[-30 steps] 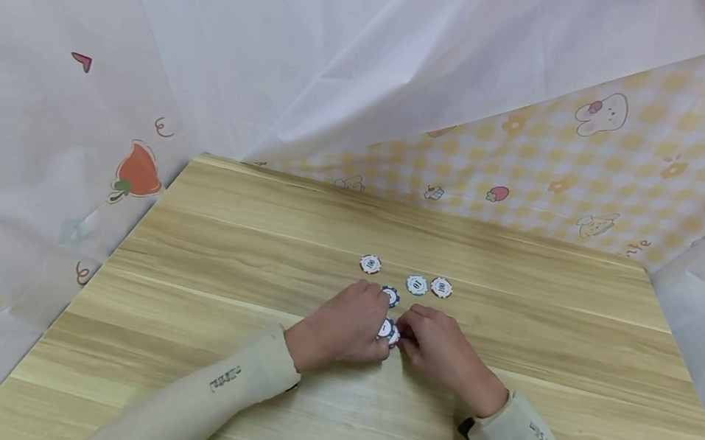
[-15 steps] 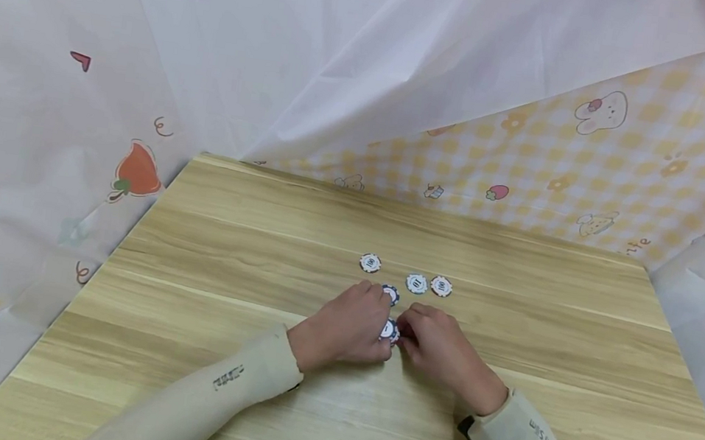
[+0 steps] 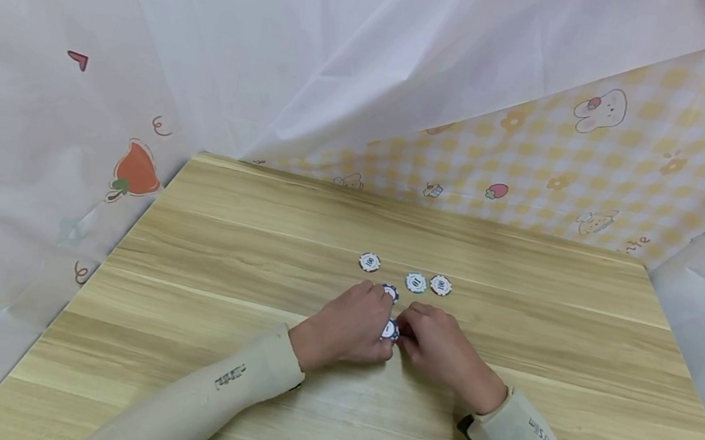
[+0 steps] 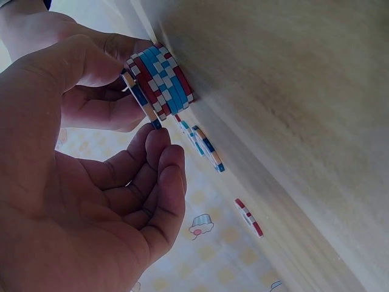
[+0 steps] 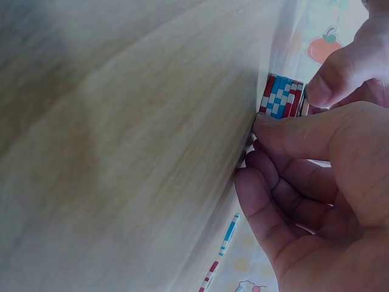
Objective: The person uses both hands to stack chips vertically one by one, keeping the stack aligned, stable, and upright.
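Note:
A short stack of poker chips (image 4: 163, 80), red, light blue and white at the edge, stands on the table between the two hands. Pinched in my left hand (image 3: 348, 323) is a dark blue and white poker chip (image 3: 388, 329), which lies over the stack's top. In the left wrist view this chip (image 4: 141, 100) tilts slightly against the top of the stack. My right hand (image 3: 443, 347) grips the stack low down, its thumb and fingertips right at the side near the table. Much of the stack is hidden by the hands in the head view.
Beyond the hands, a chip marked 100 (image 3: 370, 262) lies at the left; a 10 chip (image 3: 416, 282) and another 100 chip (image 3: 440, 285) lie side by side. A blue chip (image 3: 392, 293) is partly behind the left hand. Patterned cloth (image 3: 532, 177) borders the wooden table (image 3: 244, 228).
The dark blue chip in my left hand has shifted slightly right, from offset on the stack to covering its top. The right hand and the loose chips have stayed in place.

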{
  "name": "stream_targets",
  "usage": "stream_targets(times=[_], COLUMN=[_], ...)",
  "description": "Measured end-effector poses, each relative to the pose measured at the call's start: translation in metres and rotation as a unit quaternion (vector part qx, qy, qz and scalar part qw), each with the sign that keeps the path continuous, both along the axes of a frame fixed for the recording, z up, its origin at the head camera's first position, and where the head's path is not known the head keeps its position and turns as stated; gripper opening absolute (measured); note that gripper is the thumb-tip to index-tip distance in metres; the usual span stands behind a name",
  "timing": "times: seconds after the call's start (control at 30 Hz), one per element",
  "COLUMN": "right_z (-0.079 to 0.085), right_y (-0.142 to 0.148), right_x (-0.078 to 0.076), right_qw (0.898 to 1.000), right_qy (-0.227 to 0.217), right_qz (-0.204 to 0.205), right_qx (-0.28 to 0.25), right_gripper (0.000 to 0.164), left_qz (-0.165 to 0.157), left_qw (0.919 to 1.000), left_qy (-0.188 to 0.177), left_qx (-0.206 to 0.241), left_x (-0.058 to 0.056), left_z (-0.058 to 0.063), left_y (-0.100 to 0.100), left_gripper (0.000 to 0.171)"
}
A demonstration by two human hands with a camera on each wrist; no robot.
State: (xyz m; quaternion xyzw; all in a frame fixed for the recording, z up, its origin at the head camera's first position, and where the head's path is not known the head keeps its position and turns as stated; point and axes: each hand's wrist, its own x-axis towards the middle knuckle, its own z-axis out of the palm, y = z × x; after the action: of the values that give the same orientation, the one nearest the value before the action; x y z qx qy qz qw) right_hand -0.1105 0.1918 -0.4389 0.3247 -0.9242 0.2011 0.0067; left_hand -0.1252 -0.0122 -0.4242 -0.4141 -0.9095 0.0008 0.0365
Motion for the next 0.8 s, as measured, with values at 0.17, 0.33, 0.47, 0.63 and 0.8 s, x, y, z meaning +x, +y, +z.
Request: stream_targets(times=[0.17, 0.33, 0.47, 0.63, 0.8], right_z=[-0.0001, -0.0004, -0.0002, 0.0004, 0.0006], right_y=[-0.0001, -0.0003, -0.0003, -0.0006, -0.0008], right_x=[-0.0001, -0.0002, -0.0003, 0.0001, 0.0008], right_qw=[1.000, 1.000, 1.000, 1.000, 1.000], right_qy=[0.002, 0.002, 0.002, 0.004, 0.005], right_qz=[-0.001, 0.000, 0.000, 0.001, 0.000], right_qx=[0.000, 0.003, 0.003, 0.002, 0.003], right_gripper=[0.014, 0.014, 0.014, 0.014, 0.015], left_qz=[-0.001, -0.003, 0.001, 0.004, 0.005], left_qw=[1.0000, 1.0000, 0.9998, 0.9998, 0.9998], left_qy=[-0.001, -0.005, -0.015, -0.018, -0.019], left_qx=[0.002, 0.007, 0.010, 0.008, 0.003], left_x=[0.0005, 0.0010, 0.0012, 0.0006, 0.0007], left_z=[0.0017, 0.0022, 0.0020, 0.0010, 0.0006], left_y=[-0.0004, -0.0008, -0.0005, -0.0003, -0.0002], left_gripper=[0.038, 0.039, 0.039, 0.041, 0.044])
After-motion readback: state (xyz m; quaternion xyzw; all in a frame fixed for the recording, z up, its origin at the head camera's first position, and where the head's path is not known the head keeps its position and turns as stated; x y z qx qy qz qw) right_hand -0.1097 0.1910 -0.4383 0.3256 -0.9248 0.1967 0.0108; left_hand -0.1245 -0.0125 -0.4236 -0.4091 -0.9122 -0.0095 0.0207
